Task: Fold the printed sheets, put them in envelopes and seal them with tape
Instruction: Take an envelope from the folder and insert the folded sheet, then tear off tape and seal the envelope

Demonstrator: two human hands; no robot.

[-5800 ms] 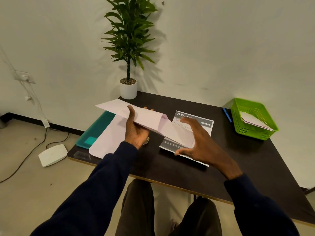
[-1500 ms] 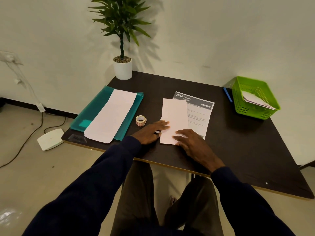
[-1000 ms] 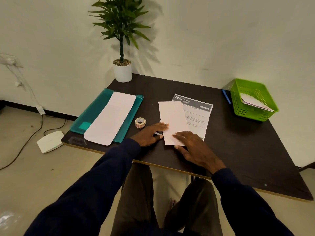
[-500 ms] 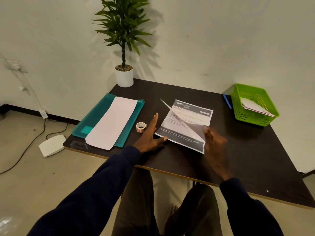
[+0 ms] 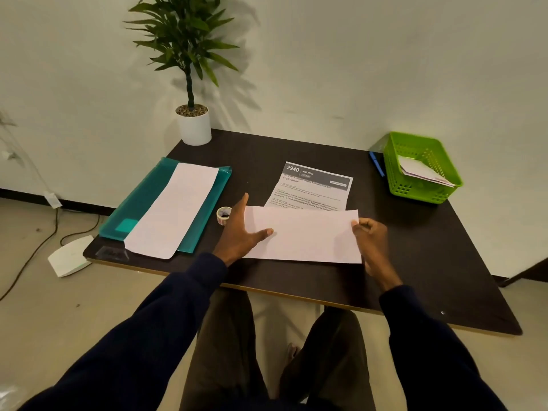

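Printed sheet (image 5: 302,235) lay at the near middle of the table (image 5: 415,262), its near part folded up over the print, blank side showing. At the left, a long white paper (image 5: 175,209) rested on a teal folder (image 5: 142,200). A tape roll (image 5: 223,214) sat just beside the left hand (image 5: 240,232), which lay flat, fingers straight, thumb pressing the sheet's left end. On the right end, the right hand (image 5: 369,237) pinched the fold's edge with curled fingers. Far right stood a green basket (image 5: 415,188).

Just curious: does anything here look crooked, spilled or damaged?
Nothing spilled or torn. The envelope pokes past the folder's near end, close to the table edge. The folded sheet lies crosswise on the printed sheet, left hand pressing, right hand pinching.
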